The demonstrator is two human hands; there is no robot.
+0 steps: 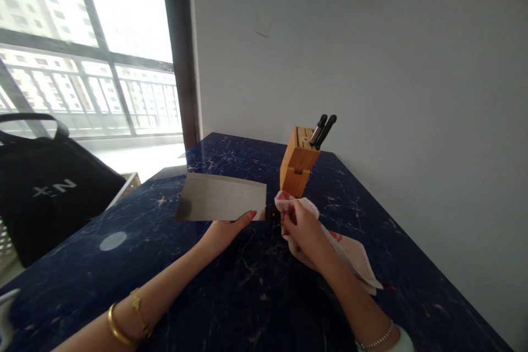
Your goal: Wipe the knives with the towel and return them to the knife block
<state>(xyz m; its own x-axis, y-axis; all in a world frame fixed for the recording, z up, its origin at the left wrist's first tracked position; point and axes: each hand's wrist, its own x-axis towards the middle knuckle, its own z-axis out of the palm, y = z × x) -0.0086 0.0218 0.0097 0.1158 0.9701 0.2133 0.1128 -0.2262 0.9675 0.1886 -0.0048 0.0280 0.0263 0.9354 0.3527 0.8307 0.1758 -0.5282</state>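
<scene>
A wide steel cleaver blade [223, 197] is held flat above the dark blue marble table [247, 297]. My left hand [225, 231] supports the blade from below, thumb on its lower edge near the handle end. My right hand [303, 228] is closed around the knife's black handle through a pale pink cloth [350, 253], which trails back along my wrist onto the table. Most of the handle is hidden by the cloth and my fingers.
A wooden knife block [297, 164] with two black-handled knives [324, 129] stands just behind my hands. A black bag [45, 192] sits at the left beside the table edge. A grey wall runs along the right, a window at the far left.
</scene>
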